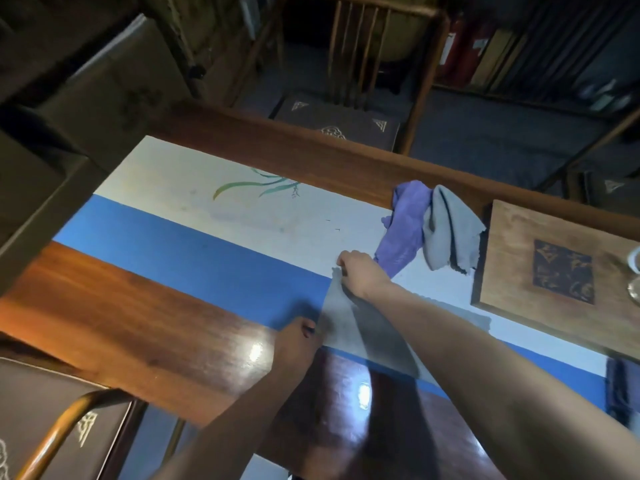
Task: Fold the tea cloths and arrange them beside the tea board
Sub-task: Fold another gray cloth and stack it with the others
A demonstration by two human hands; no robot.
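A: Views on record?

B: One only, head-worn, wide-angle. It looks forward and steeply down past both forearms onto the table (104, 299).

A: Range?

B: Close. The right hand (360, 275) sits near frame centre, the left hand (298, 341) just below it. Beyond the hands, a chair (360, 64); right of them, the tea board (554, 265), cut by the edge.

A: Overlap?

B: None, single view.

A tea room or tea shop is indicated. A polished dark wooden table (145, 306) is covered by a painted blue-and-white runner (207, 216). A wooden tea board (554, 265) is seen at 3 o'clock. Spindle-backed chairs with embroidered cushions (339, 123) at 12 o'clock; stocked shelves (502, 53) at 1 o'clock.
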